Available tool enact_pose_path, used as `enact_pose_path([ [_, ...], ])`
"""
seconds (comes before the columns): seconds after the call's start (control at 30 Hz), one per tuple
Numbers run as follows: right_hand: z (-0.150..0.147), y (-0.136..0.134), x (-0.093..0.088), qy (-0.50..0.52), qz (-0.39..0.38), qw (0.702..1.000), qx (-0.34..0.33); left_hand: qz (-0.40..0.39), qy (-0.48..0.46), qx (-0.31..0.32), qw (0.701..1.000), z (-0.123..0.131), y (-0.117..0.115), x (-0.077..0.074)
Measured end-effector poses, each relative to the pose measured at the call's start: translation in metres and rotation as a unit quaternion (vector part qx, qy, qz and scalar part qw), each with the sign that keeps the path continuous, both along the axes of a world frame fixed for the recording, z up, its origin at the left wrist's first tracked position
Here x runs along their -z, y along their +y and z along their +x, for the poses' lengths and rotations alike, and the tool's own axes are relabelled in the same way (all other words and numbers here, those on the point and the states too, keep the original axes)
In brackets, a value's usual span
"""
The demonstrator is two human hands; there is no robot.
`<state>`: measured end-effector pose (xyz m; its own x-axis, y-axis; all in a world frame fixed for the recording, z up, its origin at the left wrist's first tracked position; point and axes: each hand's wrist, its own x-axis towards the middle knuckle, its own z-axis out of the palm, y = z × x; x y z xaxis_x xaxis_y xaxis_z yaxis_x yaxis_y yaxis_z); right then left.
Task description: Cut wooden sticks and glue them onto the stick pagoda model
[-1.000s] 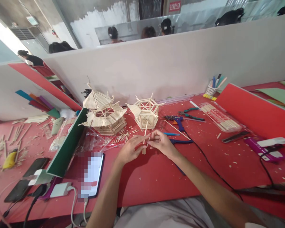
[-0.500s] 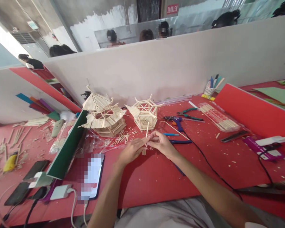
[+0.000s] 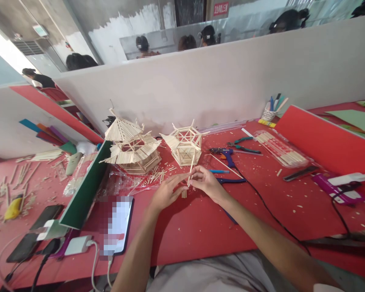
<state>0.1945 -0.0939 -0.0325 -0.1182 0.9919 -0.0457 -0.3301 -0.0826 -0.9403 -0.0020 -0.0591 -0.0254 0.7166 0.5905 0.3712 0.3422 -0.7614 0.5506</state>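
My left hand (image 3: 167, 191) and my right hand (image 3: 206, 183) meet over the red table (image 3: 200, 227), both pinching a thin wooden stick (image 3: 191, 169) that stands almost upright between the fingertips. A few short stick pieces (image 3: 184, 194) lie on the table just under the hands. Right behind them stands a small six-sided stick frame (image 3: 186, 144). To its left is a larger stick pagoda model (image 3: 130, 147) with layered roofs, on clear plastic.
A phone (image 3: 117, 225) on a charger cable lies front left, beside a green board (image 3: 85, 188). A blue glue gun (image 3: 226, 154), pliers (image 3: 243, 146), a bag of sticks (image 3: 280, 150) and a purple tool (image 3: 337, 190) lie to the right. A grey partition (image 3: 215, 81) backs the table, with people beyond it.
The hands stay together at the same spot; the stick between the fingertips has tilted slightly and my left fingers have stretched out along it.
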Motion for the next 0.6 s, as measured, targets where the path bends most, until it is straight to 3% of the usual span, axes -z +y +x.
enact_pose_path([
  [0.23, 0.0006, 0.0022, 0.0059, -0.008, 0.022, 1.000, 0.008, 0.019, -0.056, 0.019, 0.998, 0.0003, 0.0034, 0.0015],
  [0.43, 0.0022, 0.0025, 0.0055, -0.009, 0.023, 1.000, -0.006, 0.039, -0.077, -0.019, 0.996, 0.0008, 0.0032, 0.0008],
  [0.6, 0.0025, 0.0023, 0.0066, 0.002, 0.024, 0.999, -0.027, 0.037, -0.068, -0.015, 0.997, 0.0006, 0.0014, 0.0004],
])
